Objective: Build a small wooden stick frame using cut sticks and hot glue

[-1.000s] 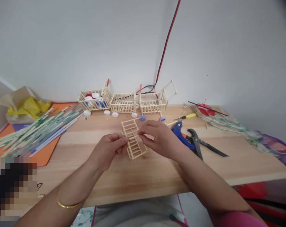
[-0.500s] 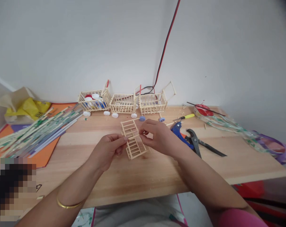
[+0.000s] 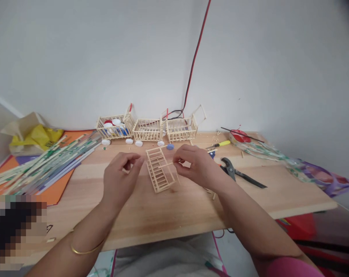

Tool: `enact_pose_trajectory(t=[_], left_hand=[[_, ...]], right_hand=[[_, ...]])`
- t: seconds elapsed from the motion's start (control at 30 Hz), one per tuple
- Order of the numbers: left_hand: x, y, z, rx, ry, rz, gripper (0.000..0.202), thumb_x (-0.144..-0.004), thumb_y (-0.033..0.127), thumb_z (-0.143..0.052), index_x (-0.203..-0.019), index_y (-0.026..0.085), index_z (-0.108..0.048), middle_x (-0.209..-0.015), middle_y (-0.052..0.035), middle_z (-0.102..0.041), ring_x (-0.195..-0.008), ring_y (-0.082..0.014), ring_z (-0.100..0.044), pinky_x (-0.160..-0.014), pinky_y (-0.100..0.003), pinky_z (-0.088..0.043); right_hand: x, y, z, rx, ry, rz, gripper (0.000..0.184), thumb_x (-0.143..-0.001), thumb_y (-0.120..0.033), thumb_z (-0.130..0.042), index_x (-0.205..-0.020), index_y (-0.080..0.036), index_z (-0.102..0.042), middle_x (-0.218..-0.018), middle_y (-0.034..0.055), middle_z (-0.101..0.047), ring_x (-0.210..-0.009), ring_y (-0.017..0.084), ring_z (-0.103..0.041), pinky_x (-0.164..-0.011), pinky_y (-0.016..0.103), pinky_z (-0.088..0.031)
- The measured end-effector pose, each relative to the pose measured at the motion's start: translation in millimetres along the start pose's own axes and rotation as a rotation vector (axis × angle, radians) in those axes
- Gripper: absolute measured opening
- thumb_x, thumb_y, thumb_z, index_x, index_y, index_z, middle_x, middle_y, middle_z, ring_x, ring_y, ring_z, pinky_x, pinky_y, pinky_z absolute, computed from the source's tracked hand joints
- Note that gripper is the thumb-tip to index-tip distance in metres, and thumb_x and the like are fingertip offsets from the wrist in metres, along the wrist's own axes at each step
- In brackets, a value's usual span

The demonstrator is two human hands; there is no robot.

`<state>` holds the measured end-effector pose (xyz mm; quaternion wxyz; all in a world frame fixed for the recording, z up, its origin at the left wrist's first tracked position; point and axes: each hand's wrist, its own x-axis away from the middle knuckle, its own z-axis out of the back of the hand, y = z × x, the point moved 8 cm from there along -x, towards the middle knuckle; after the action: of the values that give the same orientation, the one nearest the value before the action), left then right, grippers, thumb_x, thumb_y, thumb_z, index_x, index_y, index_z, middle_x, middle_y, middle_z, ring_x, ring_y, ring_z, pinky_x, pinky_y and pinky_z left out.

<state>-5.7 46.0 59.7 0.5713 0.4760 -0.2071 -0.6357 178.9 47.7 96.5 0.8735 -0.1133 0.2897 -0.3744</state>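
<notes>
A small ladder-like frame of thin wooden sticks lies on the wooden table between my hands. My right hand is closed in a pinch at the frame's right side, on a thin wooden stick that reaches over the frame. To the left of the frame, apart from it, my left hand is raised with thumb and forefinger together; nothing shows in them. A blue bottle cap wheel sits just behind the frame. Partly hidden behind my right hand are a blue glue gun and black-handled pliers.
Three miniature stick carts stand along the wall, the left one loaded with bottle caps. Bundled sticks lie on an orange sheet at left. A yellow screwdriver, a red container and plastic wrapping are at right.
My left hand has let go of the stick frame and drawn back to the left. My right hand stays beside the frame, pinching. The view has shifted slightly.
</notes>
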Motion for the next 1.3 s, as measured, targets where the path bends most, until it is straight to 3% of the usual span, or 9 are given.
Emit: enact_pose_trajectory(t=[0.07, 0.17, 0.53, 0.7, 0.8, 0.93, 1.07, 1.17, 1.3], left_hand=[[11, 40, 7.0, -0.158, 0.072, -0.336, 0.014, -0.08, 0.025, -0.059, -0.089, 0.016, -0.066, -0.084, -0.0051, -0.064, -0.078, -0.0168, -0.056, -0.075, -0.032, -0.043], [33, 80, -8.7, -0.263, -0.029, -0.626, 0.017, -0.079, 0.019, -0.059, -0.095, 0.016, -0.065, -0.089, -0.0069, -0.066, -0.086, -0.0199, -0.056, -0.08, -0.036, -0.042], [73, 108, -34.9, -0.342, -0.081, -0.643, 0.009, -0.082, 0.015, -0.052, -0.08, 0.016, -0.061, -0.078, -0.0053, -0.065, -0.074, -0.0188, -0.057, -0.071, -0.034, -0.043], [91, 104, -43.7, -0.271, -0.108, -0.612, 0.01, -0.081, 0.013, -0.05, -0.082, 0.017, -0.06, -0.078, -0.0045, -0.064, -0.072, -0.017, -0.056, -0.069, -0.031, -0.043], [103, 89, -43.9, -0.206, -0.136, -0.539, 0.01, -0.081, 0.012, -0.049, -0.08, 0.017, -0.058, -0.075, -0.0035, -0.061, -0.068, -0.0149, -0.054, -0.066, -0.027, -0.043], [111, 67, -19.8, -0.167, -0.061, -0.413, 0.011, -0.081, 0.013, -0.049, -0.076, 0.019, -0.056, -0.072, -0.0011, -0.058, -0.067, -0.0133, -0.053, -0.065, -0.024, -0.041], [112, 44, 5.8, -0.151, -0.008, -0.301, 0.006, -0.081, 0.016, -0.052, -0.077, 0.019, -0.056, -0.076, -0.0015, -0.059, -0.073, -0.0139, -0.055, -0.068, -0.024, -0.041], [115, 33, 2.6, -0.086, -0.107, -0.294, 0.008, -0.082, 0.016, -0.05, -0.078, 0.019, -0.056, -0.077, -0.0021, -0.059, -0.075, -0.0141, -0.056, -0.068, -0.024, -0.043], [120, 27, -6.7, -0.039, -0.169, -0.336, 0.009, -0.083, 0.016, -0.049, -0.077, 0.019, -0.056, -0.077, -0.0026, -0.061, -0.075, -0.0138, -0.057, -0.068, -0.024, -0.044]], right_hand=[[5, -9, 5, 0.029, 0.013, 0.018, 0.009, -0.077, -0.008, -0.053, -0.073, -0.016, -0.056, -0.075, 0.002, -0.057, -0.07, 0.011, -0.051, -0.067, 0.023, -0.037], [13, -24, 10, 0.071, 0.024, 0.041, 0.01, -0.079, -0.01, -0.052, -0.073, -0.017, -0.055, -0.075, 0.0014, -0.058, -0.072, 0.012, -0.052, -0.071, 0.025, -0.036], [47, -54, 18, 0.152, 0.014, 0.06, 0.007, -0.081, -0.012, -0.054, -0.077, -0.016, -0.058, -0.077, 0.0026, -0.06, -0.078, 0.014, -0.055, -0.074, 0.027, -0.035], [66, -60, 14, 0.129, 0.001, 0.047, 0.006, -0.082, -0.013, -0.055, -0.08, -0.016, -0.059, -0.079, 0.0032, -0.061, -0.078, 0.014, -0.056, -0.073, 0.027, -0.037], [82, -71, 17, 0.122, 0.11, 0.044, 0.006, -0.083, -0.016, -0.056, -0.086, -0.017, -0.061, -0.093, 0.0068, -0.062, -0.091, 0.017, -0.055, -0.081, 0.031, -0.038], [109, -75, 19, 0.036, 0.281, 0.016, 0.005, -0.083, -0.019, -0.056, -0.085, -0.02, -0.061, -0.094, 0.0063, -0.061, -0.093, 0.017, -0.054, -0.084, 0.032, -0.039], [114, -43, -24, 0.001, 0.036, -0.119, 0.009, -0.084, -0.02, -0.055, -0.089, -0.019, -0.062, -0.086, 0.0041, -0.063, -0.081, 0.015, -0.058, -0.074, 0.028, -0.041], [104, -32, -59, 0.024, -0.172, -0.084, 0.016, -0.083, -0.017, -0.054, -0.098, -0.017, -0.063, -0.093, 0.0063, -0.065, -0.087, 0.016, -0.058, -0.079, 0.028, -0.042], [85, -31, -80, 0.069, -0.266, -0.052, 0.011, -0.083, -0.016, -0.052, -0.088, -0.014, -0.062, -0.095, 0.0086, -0.064, -0.092, 0.018, -0.056, -0.082, 0.031, -0.041]])
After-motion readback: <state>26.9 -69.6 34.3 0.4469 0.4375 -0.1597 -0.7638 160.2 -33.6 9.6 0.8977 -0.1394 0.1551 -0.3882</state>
